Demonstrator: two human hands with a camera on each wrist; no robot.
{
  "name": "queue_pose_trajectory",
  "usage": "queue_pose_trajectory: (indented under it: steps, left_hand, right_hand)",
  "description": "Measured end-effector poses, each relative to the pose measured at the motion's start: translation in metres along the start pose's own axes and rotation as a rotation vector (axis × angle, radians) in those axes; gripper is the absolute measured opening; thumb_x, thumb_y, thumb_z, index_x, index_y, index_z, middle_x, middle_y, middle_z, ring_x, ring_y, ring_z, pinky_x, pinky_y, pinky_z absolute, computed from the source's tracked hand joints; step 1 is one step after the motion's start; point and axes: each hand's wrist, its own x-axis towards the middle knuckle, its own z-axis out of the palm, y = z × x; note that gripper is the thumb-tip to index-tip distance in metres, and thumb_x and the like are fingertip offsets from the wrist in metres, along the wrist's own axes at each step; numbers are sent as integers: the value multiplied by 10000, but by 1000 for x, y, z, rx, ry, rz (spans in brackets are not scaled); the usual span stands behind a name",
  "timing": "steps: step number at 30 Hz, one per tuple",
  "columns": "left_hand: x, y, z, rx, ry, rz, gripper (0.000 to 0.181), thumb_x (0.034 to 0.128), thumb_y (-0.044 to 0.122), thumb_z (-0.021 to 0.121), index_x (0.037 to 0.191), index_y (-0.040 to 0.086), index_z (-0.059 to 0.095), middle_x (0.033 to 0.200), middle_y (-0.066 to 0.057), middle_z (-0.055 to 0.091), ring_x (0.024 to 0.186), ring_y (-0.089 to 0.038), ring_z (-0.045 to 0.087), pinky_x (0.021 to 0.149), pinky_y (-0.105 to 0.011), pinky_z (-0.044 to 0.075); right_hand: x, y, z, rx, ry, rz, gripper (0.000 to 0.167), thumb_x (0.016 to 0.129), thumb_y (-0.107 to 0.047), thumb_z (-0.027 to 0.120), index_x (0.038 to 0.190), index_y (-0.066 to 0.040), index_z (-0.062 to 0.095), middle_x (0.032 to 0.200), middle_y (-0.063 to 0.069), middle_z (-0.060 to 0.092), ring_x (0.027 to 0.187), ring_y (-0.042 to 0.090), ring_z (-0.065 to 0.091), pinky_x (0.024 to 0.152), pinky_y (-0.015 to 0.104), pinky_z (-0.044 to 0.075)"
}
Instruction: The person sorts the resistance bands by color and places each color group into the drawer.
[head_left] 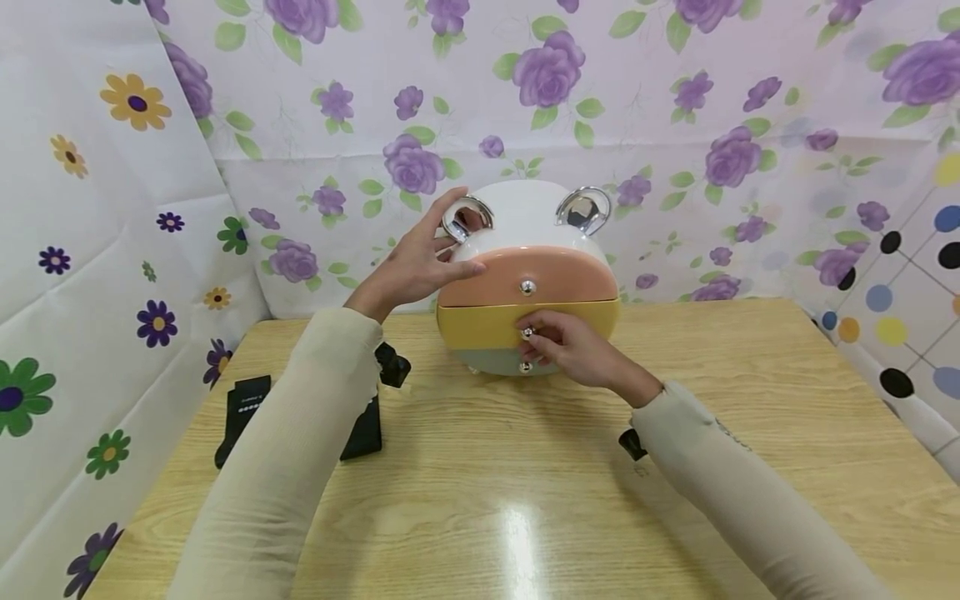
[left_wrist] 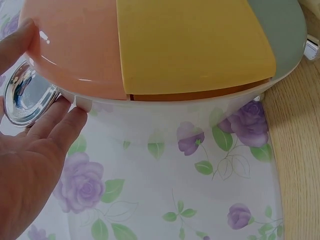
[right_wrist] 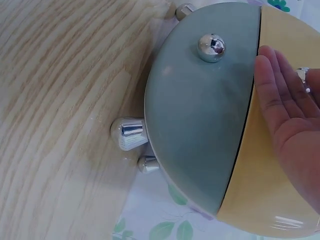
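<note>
Near the back edge of the table (head_left: pixel 712 358), which stretched broadly before it, the cabinet (head_left: pixel 528 268) stood, its yellow drawer (head_left: pixel 480 327) jutting slightly, the left hand (head_left: pixel 417 263) gripping its upper side, the right hand (head_left: pixel 576 347) pinching its knob (head_left: pixel 527 332).

Room lies right of the cabinet (head_left: pixel 525 268), cloth (head_left: pixel 480 108) behind.

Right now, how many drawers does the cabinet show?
3: peach drawer on top, yellow drawer in the middle, slightly open, grey-green drawer at the bottom. Any behind would be hidden.
</note>
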Motion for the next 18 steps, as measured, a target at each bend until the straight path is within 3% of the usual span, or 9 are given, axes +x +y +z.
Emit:
queue_pose_trajectory:
  steps: [10, 18]
  left_hand:
    - [0, 1, 1, 28, -8, -5, 963, 915, 237, 756, 1600, 382, 94, 1663, 4, 53, 1445, -375, 316, 1144, -441, 364]
    - [1, 3, 2, 63, -6, -2, 956, 933, 257, 733, 1603, 374, 61, 1660, 10, 72, 1442, -350, 331, 1140, -423, 372]
  right_hand:
    - [-1, 0, 3, -8, -4, 3, 283, 1043, -2, 487, 1315, 42, 552, 1106, 245, 664, 1012, 336, 660, 858, 553, 555]
    - [-1, 1, 3, -26, 7, 16, 291, 1038, -2, 502, 1323, 12, 557, 1132, 228, 662, 1021, 316, 668, 847, 483, 577]
